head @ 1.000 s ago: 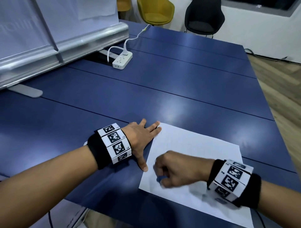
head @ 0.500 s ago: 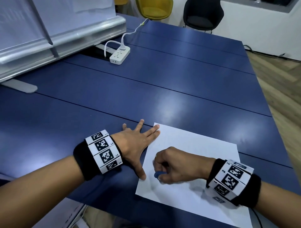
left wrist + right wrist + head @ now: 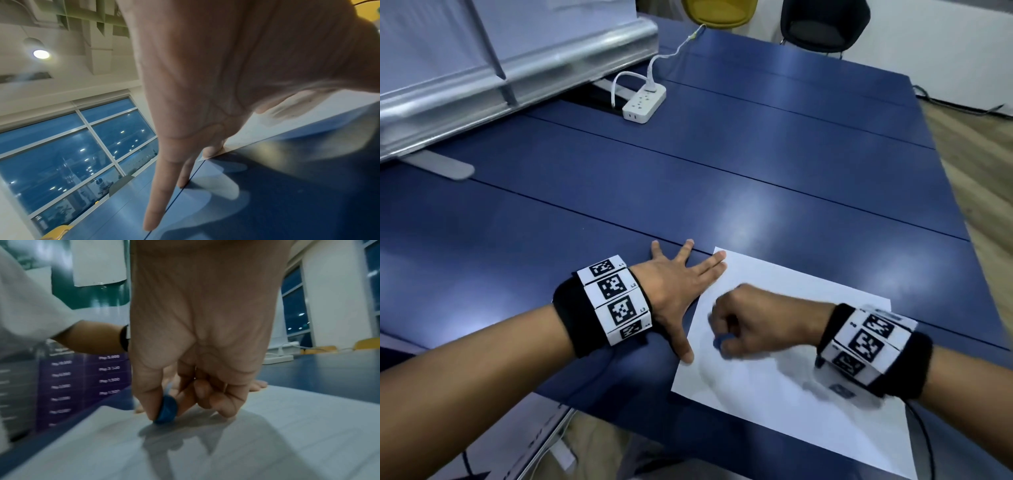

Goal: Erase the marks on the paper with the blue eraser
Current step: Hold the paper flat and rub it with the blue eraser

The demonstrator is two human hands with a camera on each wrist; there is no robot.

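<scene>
**Me:** Right wrist view shows it best: the small, rounded blue rubber eraser [image 3: 166,410] is pinched between my thumb and forefinger, its lower edge down on the white rectangular sheet of paper [image 3: 267,443]. My right hand [image 3: 753,322] is curled around it, over the left part of the sheet.

**Colleague:** And the other hand?

**Me:** My left hand [image 3: 678,291] lies flat with the fingers spread. One fingertip presses the sheet's far left corner and the thumb sits at its left edge, so it holds nothing; it only pins the paper. The two hands are close but not touching.

**Colleague:** How much is done?

**Me:** I judge I'm in the middle of rubbing. The right hand is blurred, and I can't make out any clear marks on the paper from any view, only shadows. So I can't tell how much is left to erase.

**Colleague:** Any containers about?

**Me:** None that I can see. The paper lies directly on the dark blue panelled table [image 3: 756,171], near its front edge. Well beyond it sits a white power strip [image 3: 643,104] with a cable plugged in.
</scene>
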